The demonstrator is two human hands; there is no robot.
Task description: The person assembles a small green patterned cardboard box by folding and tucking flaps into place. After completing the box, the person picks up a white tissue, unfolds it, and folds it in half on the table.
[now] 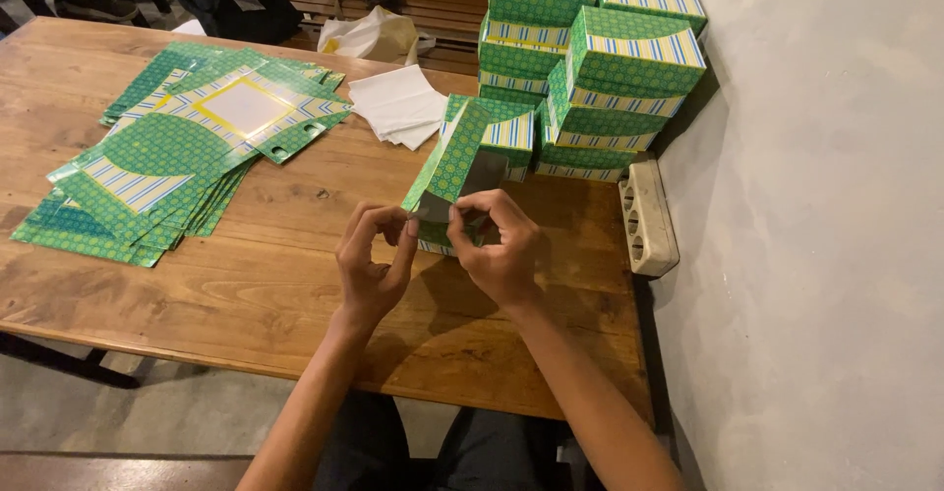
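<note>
Your two hands meet over the near middle of the wooden table [295, 285], and the half-folded green cardboard box [454, 162] stands between them, so neither hand has to travel to it: both are already on its lower end. Your left hand [374, 260] comes at it from the left with thumb and forefinger curled into a pinch on the grey inner flap at the box's bottom edge; the other fingers arch loosely above. Your right hand [500, 245] closes on the same lower edge from the right, fingertips bent inward and gripping the card, with the thumb hidden behind it. The box's long axis runs up and away from you, leaning to the right, its patterned green panel facing left and its grey inside facing right; the open top end points toward the stack of finished green boxes [590, 68] against the wall. So the free end is the far, upper one, and the held end is the near, lower one. The pile of flat unfolded box blanks [177, 157] lies well apart to your left, nearer the left hand, with a few sheets of white paper [398, 106] beyond it. A beige power strip [647, 218] sits at the table's right edge, near your right hand.
</note>
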